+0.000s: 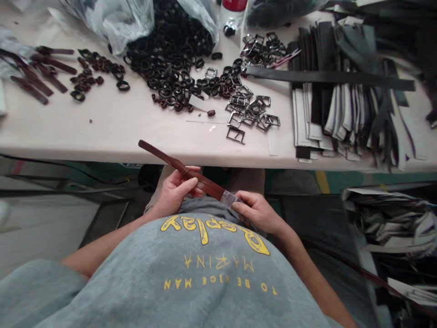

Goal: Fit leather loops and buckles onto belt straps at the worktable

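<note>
Left hand (174, 191) pinches the long, flat, brown leather-look strap (211, 187) mid-length between fingers (188, 185), right hand (258, 213) grips its translucent plastic-wrapped end (228, 198), presumably keeping it steady

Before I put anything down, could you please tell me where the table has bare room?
The widest mostly bare patch is front left on the table, between brown straps, dark loops and the held brown strip. A narrower band lies between the buckles and the front edge. Crowded: the back, under loops and plastic bags, and the right, under the strap stack.
</note>
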Motion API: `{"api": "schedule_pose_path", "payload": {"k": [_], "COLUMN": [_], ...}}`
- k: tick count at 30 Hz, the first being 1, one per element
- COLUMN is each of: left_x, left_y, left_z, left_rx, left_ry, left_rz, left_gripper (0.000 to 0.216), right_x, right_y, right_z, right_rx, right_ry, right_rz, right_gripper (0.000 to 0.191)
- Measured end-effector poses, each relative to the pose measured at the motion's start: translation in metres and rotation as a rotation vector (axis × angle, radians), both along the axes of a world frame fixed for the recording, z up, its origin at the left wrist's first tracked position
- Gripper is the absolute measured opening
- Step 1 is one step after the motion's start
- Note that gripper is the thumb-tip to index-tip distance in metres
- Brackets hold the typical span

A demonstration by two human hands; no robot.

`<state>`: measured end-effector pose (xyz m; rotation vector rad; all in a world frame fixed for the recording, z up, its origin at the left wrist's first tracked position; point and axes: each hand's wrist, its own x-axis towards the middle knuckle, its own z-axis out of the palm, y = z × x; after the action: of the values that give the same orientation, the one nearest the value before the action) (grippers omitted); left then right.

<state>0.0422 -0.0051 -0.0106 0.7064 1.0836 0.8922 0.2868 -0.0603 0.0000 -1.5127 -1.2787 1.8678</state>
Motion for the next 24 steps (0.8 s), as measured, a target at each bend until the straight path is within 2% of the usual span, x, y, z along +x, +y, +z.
{"api": "schedule_pose_path", "payload": {"k": [5,8,11,14,18,24], "left_x": [-0.013,-0.029,-0.042,-0.047,-0.048,-0.05], "left_y": [0.015,0.025,0.029,0.027,0.023,0.022], "left_z": [0.003,0.006,0.008,0.009,0.005,0.0], "left_rx": [0.013,0.048,0.063,0.06,-0.031,-0.199], "left_ry": [-0.018,0.046,0.128,0.147,0.042,-0.113], "left_rz": [0.116,0.13,0.119,0.164,0.235,0.297], "left_gripper": [0.043,0.047,0.04,0.032,0.023,0.014], "right_x": [0.002,0.001,-0.003,-0.007,-0.014,-0.019], "right_y": [0.014,0.017,0.017,0.018,0.02,0.021], "right_z": [0.002,0.0,-0.003,-0.004,0.0,0.004], "right_rx": [0.114,0.133,0.158,0.227,0.313,0.323], "right_ry": [-0.088,-0.085,-0.076,-0.093,-0.157,-0.21], "right_rz": [0.1,0.149,0.168,0.182,0.198,0.188], "right_gripper": [0.029,0.029,0.028,0.027,0.025,0.023]}}
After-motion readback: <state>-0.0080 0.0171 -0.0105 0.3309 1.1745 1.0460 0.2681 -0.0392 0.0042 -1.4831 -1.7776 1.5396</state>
